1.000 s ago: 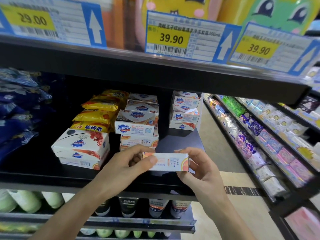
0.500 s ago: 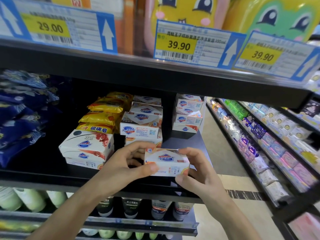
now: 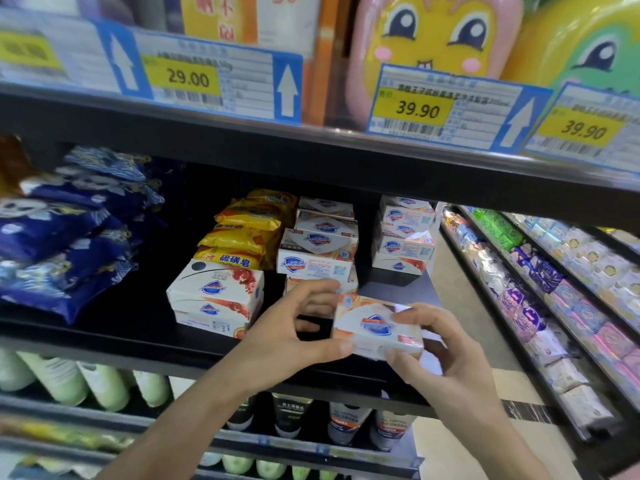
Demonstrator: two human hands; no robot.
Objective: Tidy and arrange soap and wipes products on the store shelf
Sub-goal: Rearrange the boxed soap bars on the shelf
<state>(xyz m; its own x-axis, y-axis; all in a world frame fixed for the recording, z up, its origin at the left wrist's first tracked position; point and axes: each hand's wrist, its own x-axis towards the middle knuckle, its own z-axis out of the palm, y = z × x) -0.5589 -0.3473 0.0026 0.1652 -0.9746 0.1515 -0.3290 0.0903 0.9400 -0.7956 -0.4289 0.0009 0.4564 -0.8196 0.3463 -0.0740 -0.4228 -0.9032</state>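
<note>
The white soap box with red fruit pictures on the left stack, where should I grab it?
Pinch the top white soap box with red fruit pictures across its short ends, coming from the front above; it lies flat, loose on another box, sides clear.

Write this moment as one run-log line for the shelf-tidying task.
left hand: holds soap box | right hand: holds same box | box: in front of shelf, not set down | step: placing pending

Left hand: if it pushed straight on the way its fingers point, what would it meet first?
Probably the middle soap box stack just beyond the left hand, which grips the held soap box; depth is unclear.
</note>
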